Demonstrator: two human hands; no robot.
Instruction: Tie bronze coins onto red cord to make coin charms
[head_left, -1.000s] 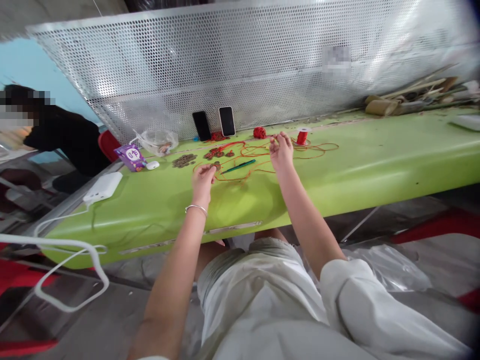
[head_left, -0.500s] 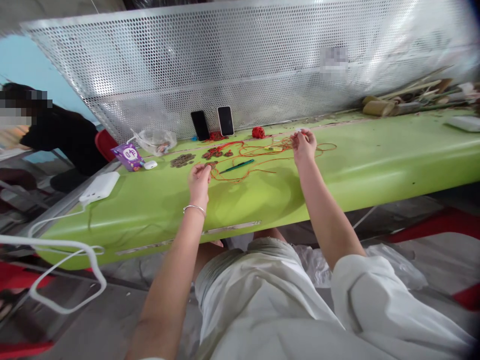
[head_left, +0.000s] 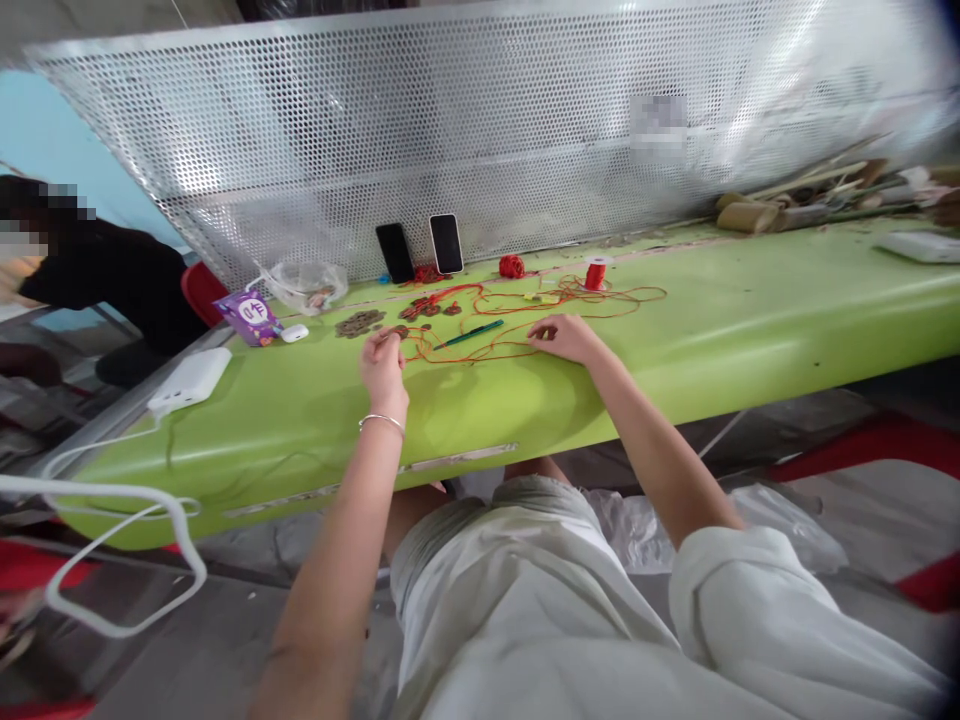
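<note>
In my left hand (head_left: 384, 365), thumb and fingers are closed on a brown coin-like disc (head_left: 401, 332), with thin red cord trailing from it to the right. My right hand (head_left: 564, 338) is low over the green table, its curled fingertips at the end of the red cord (head_left: 504, 346); the pinch itself is small and partly hidden. Between the hands lies a green pen-like tool (head_left: 470, 334). A spool of red thread (head_left: 595, 275) stands upright beyond my right hand. Brown discs with red cord (head_left: 421, 308) lie beyond my left hand, near a pile of loose discs (head_left: 360, 322).
Two phones (head_left: 447, 244) lean on the perforated metal screen (head_left: 480, 130). A red cord ball (head_left: 512, 266), a yellow cutter-like item (head_left: 541, 298), a clear bag (head_left: 309, 285), a purple packet (head_left: 251, 315) and a white power bank (head_left: 191, 380) are on the table. A person in black (head_left: 112, 270) sits left.
My right hand has left the thread spool, which now stands on the table, and has come nearer and left to the cord's end. My left hand still holds the disc.
</note>
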